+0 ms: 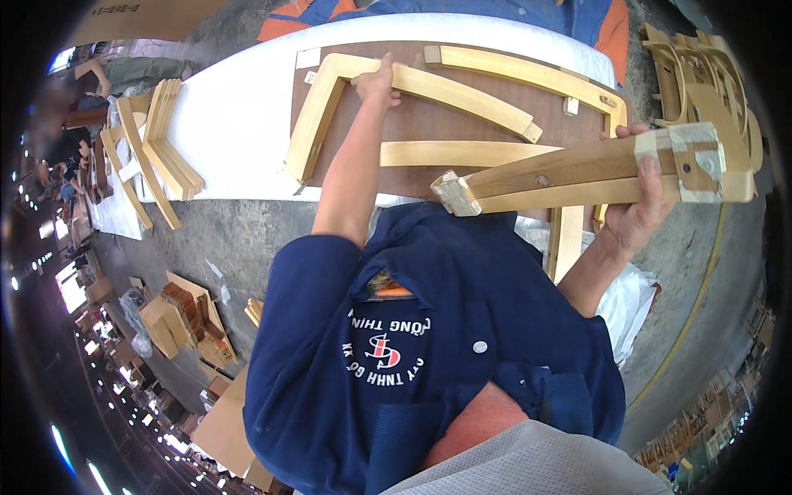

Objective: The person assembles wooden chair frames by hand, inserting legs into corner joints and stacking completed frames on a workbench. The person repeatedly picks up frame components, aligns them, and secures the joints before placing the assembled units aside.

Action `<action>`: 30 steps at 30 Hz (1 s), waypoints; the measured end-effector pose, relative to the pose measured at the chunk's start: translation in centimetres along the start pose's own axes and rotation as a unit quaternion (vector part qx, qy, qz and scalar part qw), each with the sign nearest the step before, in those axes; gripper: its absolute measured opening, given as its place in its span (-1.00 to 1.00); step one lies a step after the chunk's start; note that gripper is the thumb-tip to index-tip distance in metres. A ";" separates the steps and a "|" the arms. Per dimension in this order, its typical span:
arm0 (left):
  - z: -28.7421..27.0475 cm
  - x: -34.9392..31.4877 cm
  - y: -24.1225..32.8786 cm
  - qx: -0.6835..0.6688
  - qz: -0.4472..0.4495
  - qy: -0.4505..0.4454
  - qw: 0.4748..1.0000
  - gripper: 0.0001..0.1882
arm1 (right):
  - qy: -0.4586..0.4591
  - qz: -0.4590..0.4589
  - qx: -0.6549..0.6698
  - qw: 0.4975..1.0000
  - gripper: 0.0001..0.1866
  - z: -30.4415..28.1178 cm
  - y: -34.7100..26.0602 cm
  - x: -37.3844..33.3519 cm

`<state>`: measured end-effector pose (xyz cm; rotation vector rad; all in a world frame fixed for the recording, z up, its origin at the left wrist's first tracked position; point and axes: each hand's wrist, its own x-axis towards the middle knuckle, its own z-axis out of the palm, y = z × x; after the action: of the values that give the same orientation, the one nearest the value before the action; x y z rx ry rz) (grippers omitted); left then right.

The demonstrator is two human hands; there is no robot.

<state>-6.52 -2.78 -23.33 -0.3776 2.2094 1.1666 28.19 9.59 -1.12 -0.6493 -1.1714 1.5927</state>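
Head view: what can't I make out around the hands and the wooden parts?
All in the head view:
1. Right hand: most fingers, hidden behind the taped wooden bar.
2. Curved wooden rail: right end, covered by that bar.
3. Left hand: palm, hidden by its own back.
4. Cardboard box: cut off by the upper rim.
5. Distant wooden pieces: too small to tell apart.

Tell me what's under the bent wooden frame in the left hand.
A brown board shows beneath the bent wooden frame, which the left hand grips. The area right below the wood is covered; whether anything else lies there can't be seen.
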 end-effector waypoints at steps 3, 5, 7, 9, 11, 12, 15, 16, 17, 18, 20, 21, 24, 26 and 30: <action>2.5 0.5 1.2 0.053 -0.032 0.100 0.993 0.10 | 0.017 -0.010 -0.020 1.000 -0.48 -0.9 -0.3 -0.2; 2.9 0.8 1.2 0.069 -0.030 0.138 0.988 0.16 | 0.018 -0.013 -0.031 0.999 -0.47 -1.3 -0.2 -0.1; 2.6 1.1 1.0 0.084 -0.016 0.173 0.981 0.22 | 0.008 -0.011 -0.036 0.999 -0.46 -1.8 0.0 -0.1; 2.0 0.3 2.0 0.046 0.062 0.196 0.978 0.13 | 0.028 -0.019 -0.045 0.998 -0.46 -1.8 0.2 -0.1; 0.1 -2.1 3.1 0.000 0.134 0.216 0.967 0.06 | 0.018 -0.020 -0.044 0.999 -0.45 -2.4 0.4 0.2; -0.7 -3.0 4.5 -0.026 0.177 0.215 0.960 0.04 | 0.010 -0.026 -0.038 0.999 -0.45 -3.0 0.9 0.8; -6.1 -6.6 7.4 -0.307 0.366 0.101 0.873 -0.15 | -0.030 0.000 -0.007 1.000 -0.42 -4.0 1.6 2.2; -7.7 -8.9 9.0 -0.414 0.401 0.044 0.816 -0.18 | -0.046 0.009 0.008 0.999 -0.41 -4.0 1.9 3.2; -9.7 -9.5 10.3 -0.421 0.473 0.011 0.773 -0.45 | -0.080 0.038 0.038 0.995 -0.39 -4.0 2.1 4.0; -11.2 -10.3 11.7 -0.427 0.513 -0.021 0.744 -0.58 | -0.111 0.066 0.067 0.989 -0.38 -4.1 2.2 4.8; -13.8 -13.1 14.4 -0.439 0.558 -0.094 0.698 -0.69 | -0.142 0.090 0.082 0.982 -0.30 -2.9 2.6 6.0; -14.5 -15.1 15.0 -0.441 0.560 -0.135 0.689 -0.63 | -0.143 0.088 0.068 0.983 -0.24 -1.9 2.8 6.4; -15.7 -18.2 15.6 -0.431 0.579 -0.225 0.655 -0.51 | -0.227 0.104 0.078 0.965 -0.11 -2.7 5.6 9.7; -15.7 -19.2 15.3 -0.395 0.590 -0.292 0.641 -0.51 | -0.276 0.119 0.120 0.946 -0.13 0.1 6.6 9.6; -11.6 -21.3 13.1 -0.382 0.546 -0.282 0.690 -0.38 | -0.340 0.133 0.122 0.923 -0.22 4.1 7.7 8.5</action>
<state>-0.93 -5.37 3.56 1.0511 1.1497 2.3782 18.67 15.87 -5.45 -0.0730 -1.3751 2.2567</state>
